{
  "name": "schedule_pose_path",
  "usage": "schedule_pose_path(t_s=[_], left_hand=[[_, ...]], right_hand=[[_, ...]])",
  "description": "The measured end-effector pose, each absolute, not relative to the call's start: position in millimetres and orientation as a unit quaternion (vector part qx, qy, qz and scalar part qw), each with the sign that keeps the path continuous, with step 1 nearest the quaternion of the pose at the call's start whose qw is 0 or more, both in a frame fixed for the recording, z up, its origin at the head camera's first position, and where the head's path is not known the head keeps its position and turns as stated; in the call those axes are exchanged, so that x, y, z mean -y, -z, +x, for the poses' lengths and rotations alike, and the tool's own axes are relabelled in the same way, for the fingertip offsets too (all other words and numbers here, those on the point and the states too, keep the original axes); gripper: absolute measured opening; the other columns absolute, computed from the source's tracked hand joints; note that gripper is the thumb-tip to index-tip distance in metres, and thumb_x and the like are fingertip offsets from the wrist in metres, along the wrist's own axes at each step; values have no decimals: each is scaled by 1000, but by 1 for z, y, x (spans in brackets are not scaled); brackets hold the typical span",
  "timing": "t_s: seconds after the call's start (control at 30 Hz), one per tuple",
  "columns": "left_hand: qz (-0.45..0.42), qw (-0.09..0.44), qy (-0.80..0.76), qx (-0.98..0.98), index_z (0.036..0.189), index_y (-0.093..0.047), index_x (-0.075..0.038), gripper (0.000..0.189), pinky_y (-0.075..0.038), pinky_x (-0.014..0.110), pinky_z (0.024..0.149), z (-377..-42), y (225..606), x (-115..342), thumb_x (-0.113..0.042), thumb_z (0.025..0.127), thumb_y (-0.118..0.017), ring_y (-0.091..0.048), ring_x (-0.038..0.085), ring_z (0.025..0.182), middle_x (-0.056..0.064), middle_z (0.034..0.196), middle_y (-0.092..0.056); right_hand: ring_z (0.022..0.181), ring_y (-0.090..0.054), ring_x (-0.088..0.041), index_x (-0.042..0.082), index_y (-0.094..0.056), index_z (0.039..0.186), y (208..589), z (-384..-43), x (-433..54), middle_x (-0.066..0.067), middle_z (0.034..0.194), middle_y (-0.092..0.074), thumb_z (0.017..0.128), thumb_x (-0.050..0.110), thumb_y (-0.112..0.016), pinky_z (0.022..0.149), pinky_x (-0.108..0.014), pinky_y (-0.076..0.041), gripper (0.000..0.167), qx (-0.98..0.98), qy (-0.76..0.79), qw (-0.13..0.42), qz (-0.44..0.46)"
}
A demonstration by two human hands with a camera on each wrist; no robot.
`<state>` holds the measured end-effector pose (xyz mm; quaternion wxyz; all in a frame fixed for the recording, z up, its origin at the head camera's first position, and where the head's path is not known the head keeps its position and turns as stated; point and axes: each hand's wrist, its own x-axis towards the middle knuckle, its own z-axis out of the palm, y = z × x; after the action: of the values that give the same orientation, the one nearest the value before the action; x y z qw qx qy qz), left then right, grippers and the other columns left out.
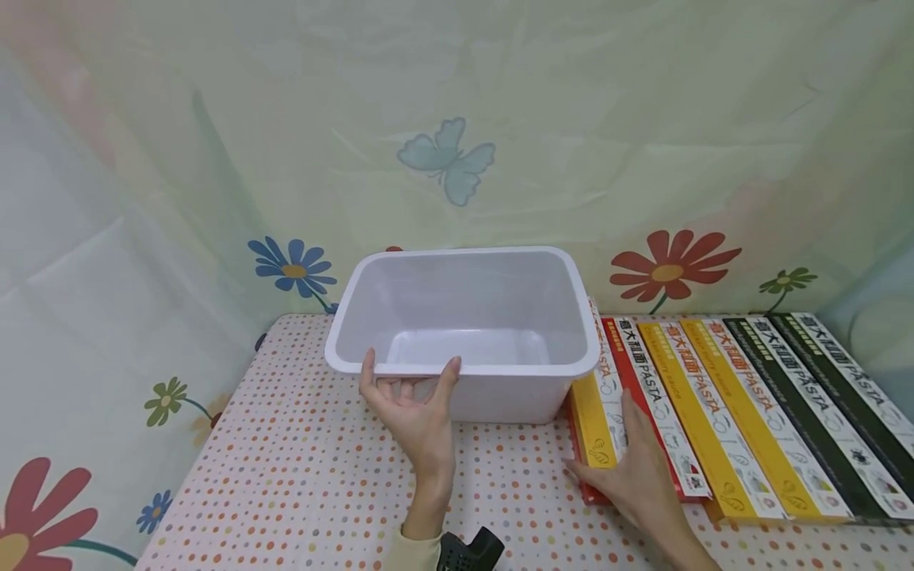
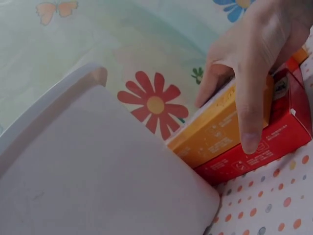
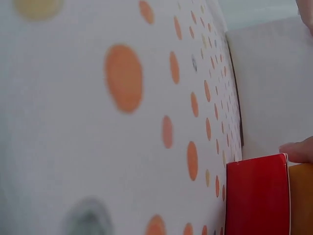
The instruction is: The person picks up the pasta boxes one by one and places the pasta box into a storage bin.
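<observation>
A white plastic bin [image 1: 507, 396] stands on the table. My left hand [image 1: 417, 412] holds its front rim, with the thumb and one finger showing over the edge and other fingers curled beneath the lip. To the bin's right, a yellow pasta box [image 1: 591, 412] lies on top of a red pasta box [image 2: 254, 156]. My right hand [image 1: 635, 476] straddles the yellow box and grips it by its sides, the thumb on the side facing the bin. In the right wrist view, only a bit of that hand shows beside the red box's end [image 3: 257, 196].
Right of the hand, a row of red [image 1: 639, 381], yellow [image 1: 703, 428] and black [image 1: 807, 420] pasta boxes lies side by side. A dotted cloth [image 1: 300, 476] covers the table. A flowered curtain [image 1: 214, 143] hangs behind and at the left.
</observation>
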<state>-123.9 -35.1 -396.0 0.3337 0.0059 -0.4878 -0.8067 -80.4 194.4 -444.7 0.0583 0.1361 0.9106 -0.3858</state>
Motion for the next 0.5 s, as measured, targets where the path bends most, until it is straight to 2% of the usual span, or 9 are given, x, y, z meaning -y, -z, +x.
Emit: schedule_pose_path(t_s=[0.2, 0.5], left_hand=[[4, 331, 809, 485, 159, -17, -9, 109, -66, 49, 91, -125, 396, 35, 13, 77, -84, -57, 40, 127, 15, 154, -41], [-1, 328, 807, 491, 159, -17, -10, 107, -66, 49, 90, -125, 397, 37, 12, 78, -84, -58, 39, 126, 15, 153, -42]], right_hand=[[141, -23, -51, 3, 11, 164, 444, -80, -190, -32, 169, -5, 78, 23, -89, 125, -74, -19, 134, -908, 391, 54, 142], [150, -17, -52, 5, 3, 166, 445, -73, -185, -29, 170, -9, 79, 15, -86, 126, -73, -17, 125, -911, 382, 8, 153]])
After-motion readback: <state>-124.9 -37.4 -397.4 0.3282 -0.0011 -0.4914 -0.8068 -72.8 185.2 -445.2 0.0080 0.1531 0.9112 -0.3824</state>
